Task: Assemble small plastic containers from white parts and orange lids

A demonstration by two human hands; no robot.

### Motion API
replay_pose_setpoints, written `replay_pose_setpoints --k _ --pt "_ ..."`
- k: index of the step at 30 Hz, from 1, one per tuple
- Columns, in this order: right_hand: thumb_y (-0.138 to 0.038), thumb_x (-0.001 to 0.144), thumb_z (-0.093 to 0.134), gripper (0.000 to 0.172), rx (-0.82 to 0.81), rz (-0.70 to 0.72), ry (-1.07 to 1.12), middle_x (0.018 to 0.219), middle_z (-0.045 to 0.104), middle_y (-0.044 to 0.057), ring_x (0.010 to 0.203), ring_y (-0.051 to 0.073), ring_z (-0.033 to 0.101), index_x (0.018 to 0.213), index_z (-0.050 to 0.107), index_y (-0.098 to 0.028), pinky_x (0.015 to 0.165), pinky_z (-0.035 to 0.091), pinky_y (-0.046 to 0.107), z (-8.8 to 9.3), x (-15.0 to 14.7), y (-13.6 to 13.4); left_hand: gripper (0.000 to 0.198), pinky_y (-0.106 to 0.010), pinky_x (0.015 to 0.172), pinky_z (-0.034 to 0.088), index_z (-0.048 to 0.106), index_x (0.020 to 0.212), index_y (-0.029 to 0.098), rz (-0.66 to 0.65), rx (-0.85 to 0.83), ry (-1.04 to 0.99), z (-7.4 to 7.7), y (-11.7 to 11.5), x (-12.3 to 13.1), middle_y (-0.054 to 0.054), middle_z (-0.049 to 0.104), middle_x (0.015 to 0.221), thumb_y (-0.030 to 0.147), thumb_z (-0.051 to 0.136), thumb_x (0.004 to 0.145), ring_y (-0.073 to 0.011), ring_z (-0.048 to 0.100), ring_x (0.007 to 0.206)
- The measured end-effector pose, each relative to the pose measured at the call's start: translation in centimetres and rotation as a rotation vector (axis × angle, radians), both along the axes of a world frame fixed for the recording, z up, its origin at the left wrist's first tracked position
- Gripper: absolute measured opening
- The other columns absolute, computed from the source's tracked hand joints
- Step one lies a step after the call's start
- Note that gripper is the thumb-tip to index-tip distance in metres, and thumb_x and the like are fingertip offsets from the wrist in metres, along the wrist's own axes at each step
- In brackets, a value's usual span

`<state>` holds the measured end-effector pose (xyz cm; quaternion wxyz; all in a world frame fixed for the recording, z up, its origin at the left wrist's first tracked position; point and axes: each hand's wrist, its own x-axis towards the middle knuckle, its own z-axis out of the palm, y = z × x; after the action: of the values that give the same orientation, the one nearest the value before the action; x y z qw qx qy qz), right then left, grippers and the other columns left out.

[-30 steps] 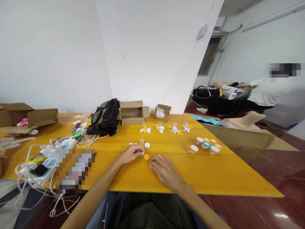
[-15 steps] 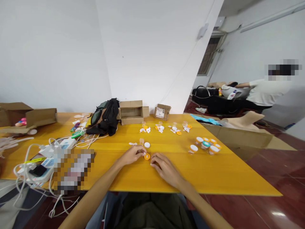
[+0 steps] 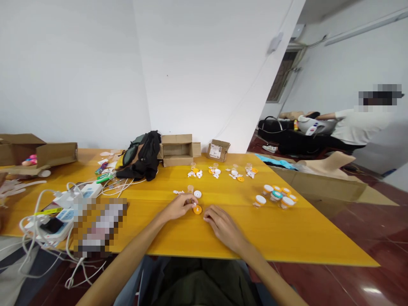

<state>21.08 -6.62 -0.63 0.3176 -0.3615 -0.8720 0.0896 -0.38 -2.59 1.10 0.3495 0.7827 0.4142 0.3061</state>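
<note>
My left hand (image 3: 180, 206) is closed in a pinch at the left edge of an orange lid (image 3: 197, 210), with a small white piece (image 3: 194, 204) at its fingertips. The lid lies on the table with something pale at its centre. Just right of it rests my right hand (image 3: 221, 224), its fingers curled together; whatever they hold, if anything, is hidden. Behind the lid are a white lid (image 3: 197, 194) and a small clear cup (image 3: 190, 188), partly covered by my left hand. Several small white pieces (image 3: 179, 192) lie left of the cup.
Several lidded jars (image 3: 276, 194) stand to the right. Further back lie clusters of cups, lids and white pieces (image 3: 195, 174). Cardboard boxes (image 3: 177, 160) and a black bag (image 3: 145, 163) line the wall. Power strips (image 3: 63, 221) with cables occupy the left. A person (image 3: 360, 127) sits beyond.
The whole view has shifted slightly. Both hands keep nearly the same pose around the orange lid, and the small white piece stays at my left fingertips.
</note>
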Motion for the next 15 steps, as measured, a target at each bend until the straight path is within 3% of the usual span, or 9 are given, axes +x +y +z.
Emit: replay_pose_setpoints --k 15 --pt "-0.027 0.089 0.054 0.014 -0.334 0.032 0.366 0.077 0.063 0.000 0.073 0.017 0.060 0.077 0.058 -0.022 0.071 0.049 0.030 -0.5 -0.7 3.6 0.008 -0.023 0.064 0.039 0.070 0.078 0.016 -0.046 -0.037 -0.029 0.1 0.1 0.2 0.001 0.050 0.074 0.020 0.065 0.082 -0.0116 0.044 0.066"
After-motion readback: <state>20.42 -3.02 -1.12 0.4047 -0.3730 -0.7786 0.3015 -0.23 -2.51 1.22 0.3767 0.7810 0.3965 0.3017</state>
